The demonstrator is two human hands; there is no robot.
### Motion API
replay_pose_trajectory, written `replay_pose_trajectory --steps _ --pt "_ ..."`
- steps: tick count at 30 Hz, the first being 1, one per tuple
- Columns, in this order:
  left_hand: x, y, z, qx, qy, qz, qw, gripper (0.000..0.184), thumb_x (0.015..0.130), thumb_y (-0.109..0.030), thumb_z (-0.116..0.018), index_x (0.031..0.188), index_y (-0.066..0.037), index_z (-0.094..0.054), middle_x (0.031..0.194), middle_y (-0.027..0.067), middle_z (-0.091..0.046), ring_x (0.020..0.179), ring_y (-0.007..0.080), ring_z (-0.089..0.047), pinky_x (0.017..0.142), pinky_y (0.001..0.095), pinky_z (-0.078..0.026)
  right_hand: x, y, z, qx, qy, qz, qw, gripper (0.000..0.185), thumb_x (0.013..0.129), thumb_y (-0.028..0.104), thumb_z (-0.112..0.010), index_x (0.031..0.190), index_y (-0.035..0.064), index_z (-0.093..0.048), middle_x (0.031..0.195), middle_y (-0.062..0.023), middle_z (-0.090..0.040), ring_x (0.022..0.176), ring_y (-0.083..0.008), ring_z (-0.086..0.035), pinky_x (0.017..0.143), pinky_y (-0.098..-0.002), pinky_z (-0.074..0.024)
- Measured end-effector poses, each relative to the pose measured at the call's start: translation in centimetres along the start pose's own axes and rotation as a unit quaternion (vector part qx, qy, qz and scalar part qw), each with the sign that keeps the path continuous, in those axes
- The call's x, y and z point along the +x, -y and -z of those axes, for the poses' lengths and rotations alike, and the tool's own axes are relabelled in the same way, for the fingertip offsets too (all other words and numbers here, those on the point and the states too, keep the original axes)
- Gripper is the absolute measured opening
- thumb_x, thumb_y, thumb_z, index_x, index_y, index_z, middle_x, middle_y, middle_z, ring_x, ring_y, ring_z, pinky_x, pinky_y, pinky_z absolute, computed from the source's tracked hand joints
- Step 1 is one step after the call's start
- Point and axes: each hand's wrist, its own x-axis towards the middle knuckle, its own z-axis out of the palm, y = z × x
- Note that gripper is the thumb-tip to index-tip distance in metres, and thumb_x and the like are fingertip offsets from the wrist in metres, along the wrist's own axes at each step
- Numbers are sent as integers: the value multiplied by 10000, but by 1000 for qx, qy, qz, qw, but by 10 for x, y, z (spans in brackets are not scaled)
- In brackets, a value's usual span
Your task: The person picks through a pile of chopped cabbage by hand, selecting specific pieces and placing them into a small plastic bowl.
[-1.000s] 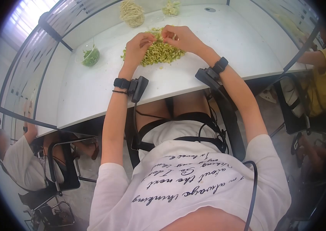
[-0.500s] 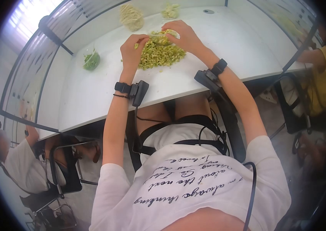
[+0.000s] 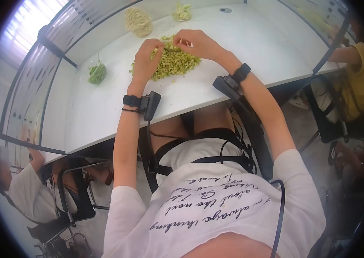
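A pile of small yellow-green pieces lies on the white table. My left hand is over the pile's left side, with thumb and fingertips brought close together; what they hold, if anything, is too small to name. Over the back right of the pile is my right hand, its fingers curled toward the thumb in a pinch, its contents too small to make out. The two hands are a short gap apart, with a bit of the pile between them.
Behind the pile stand a bundle of pale strands and a clear container with pale green bits. A clear bag or cup of green pieces is at the left. Low walls edge the table. Other people sit at the left and right.
Both hands have moved closer to the pile since half a second ago, when a clear rim showed between them. The whole view has shifted slightly.
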Motion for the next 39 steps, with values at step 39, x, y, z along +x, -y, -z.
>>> replay_pose_trajectory --steps 39 --pt "-5 4 -2 -188 64 193 961 155 857 -84 -613 995 -13 -609 923 55 -655 857 124 -625 769 243 -491 1 -8 -14 77 25 35 996 136 817 132 -634 933 62 -649 823 -39 -653 731 -124 -598 681 -263 -493"
